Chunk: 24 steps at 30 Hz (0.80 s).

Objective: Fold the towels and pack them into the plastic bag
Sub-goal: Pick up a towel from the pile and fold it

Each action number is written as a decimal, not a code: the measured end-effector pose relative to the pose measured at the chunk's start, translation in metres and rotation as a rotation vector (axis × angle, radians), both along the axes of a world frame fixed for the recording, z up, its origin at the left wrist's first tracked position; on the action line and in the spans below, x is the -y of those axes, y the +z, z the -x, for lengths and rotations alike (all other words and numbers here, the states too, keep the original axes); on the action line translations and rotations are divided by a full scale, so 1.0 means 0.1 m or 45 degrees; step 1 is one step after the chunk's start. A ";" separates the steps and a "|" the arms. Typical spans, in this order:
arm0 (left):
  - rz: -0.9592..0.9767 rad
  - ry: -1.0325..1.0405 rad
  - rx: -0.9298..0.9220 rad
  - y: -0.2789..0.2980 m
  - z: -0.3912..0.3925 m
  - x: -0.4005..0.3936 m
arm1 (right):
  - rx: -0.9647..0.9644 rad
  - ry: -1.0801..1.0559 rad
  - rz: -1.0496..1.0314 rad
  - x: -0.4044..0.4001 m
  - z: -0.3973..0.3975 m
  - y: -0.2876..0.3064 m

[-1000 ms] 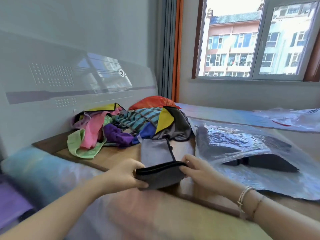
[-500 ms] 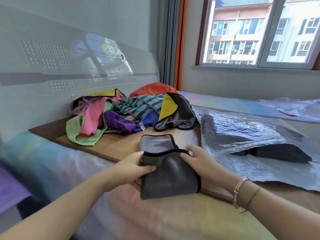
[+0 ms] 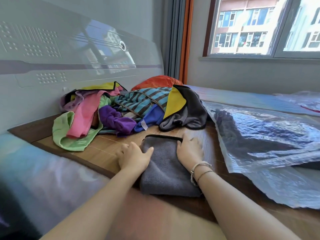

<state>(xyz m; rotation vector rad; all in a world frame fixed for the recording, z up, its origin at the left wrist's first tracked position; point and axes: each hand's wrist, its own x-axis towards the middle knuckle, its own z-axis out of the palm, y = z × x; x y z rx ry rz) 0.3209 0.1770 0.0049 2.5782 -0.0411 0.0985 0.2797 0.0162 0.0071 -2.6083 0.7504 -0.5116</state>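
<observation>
The folded grey towel (image 3: 166,168) lies flat on the wooden table (image 3: 97,151), nearest the viewer, likely laid down so its layers can be smoothed before packing. The left hand (image 3: 133,157) rests on the towel's left edge, fingers (image 3: 149,149) loosely spread and lying flat, thumb reaching onto the cloth; they pinch nothing. The right hand (image 3: 189,150) presses along the towel's right edge, its fingers straight and close together, tips near the black-trimmed far corner. Just right of the towel lies the plastic bag (image 3: 263,135), something dark already inside. Beyond the towel sits the pile of unfolded towels (image 3: 128,110), still to be done.
</observation>
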 end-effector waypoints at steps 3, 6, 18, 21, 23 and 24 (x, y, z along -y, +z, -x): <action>-0.034 -0.035 -0.049 -0.01 -0.03 -0.01 | -0.012 -0.041 -0.017 -0.01 0.02 -0.01; 0.142 -0.076 -0.122 0.11 0.08 -0.05 | -0.077 0.047 -0.033 -0.06 0.16 0.06; 0.782 -0.899 -0.224 1.00 1.49 -0.33 | 0.387 0.389 -1.128 0.03 1.93 0.58; 0.605 -1.159 -0.308 1.17 1.83 -0.15 | 0.416 0.464 -0.978 0.27 2.36 0.83; 0.499 -1.280 -0.320 1.25 2.07 0.05 | 0.332 0.593 -0.835 0.39 2.65 0.97; 0.468 -1.332 -0.320 1.28 2.20 0.16 | 0.239 0.648 -0.774 0.45 2.81 1.02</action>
